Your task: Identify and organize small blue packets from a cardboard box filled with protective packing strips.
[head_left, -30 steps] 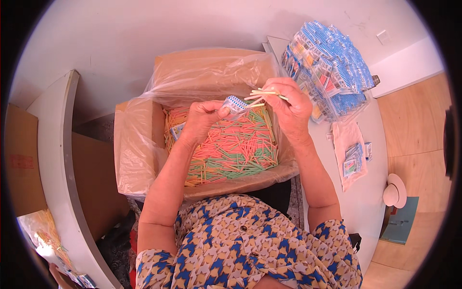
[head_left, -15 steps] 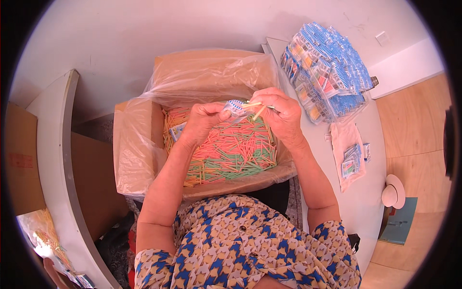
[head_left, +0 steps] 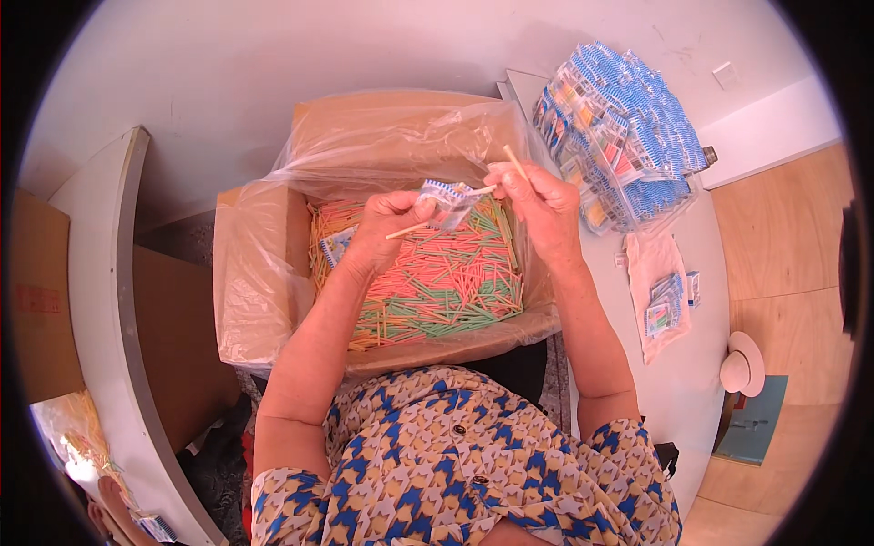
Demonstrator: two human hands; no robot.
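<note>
My left hand [head_left: 387, 227] is closed on a small clear plastic packet [head_left: 444, 205] with a blue-striped edge. A thin pale stick [head_left: 406, 231] slants beside its fingers, against the palm side. Pinched in my right hand [head_left: 544, 207] are thin pale-yellow sticks: one stick [head_left: 515, 162] points up and away, while another [head_left: 482, 191] reaches toward the packet's mouth. Whether its tip is inside the packet, I cannot tell. Both hands hover over a plastic-lined cardboard box [head_left: 401, 127] holding a heap of pink, green, yellow and orange sticks [head_left: 437, 282].
A clear bin [head_left: 628, 187] piled with blue-striped packets [head_left: 628, 100] stands on the white table [head_left: 628, 400] at right. Nearer lies a pink cloth [head_left: 651, 264] bearing several packets [head_left: 665, 305]. Another packet [head_left: 337, 246] rests inside the box. A white panel [head_left: 109, 273] stands at left.
My right hand has shifted slightly right, and one of its sticks now points upward. The packet is tilted more openly to view. A pale stick now shows by my left hand.
</note>
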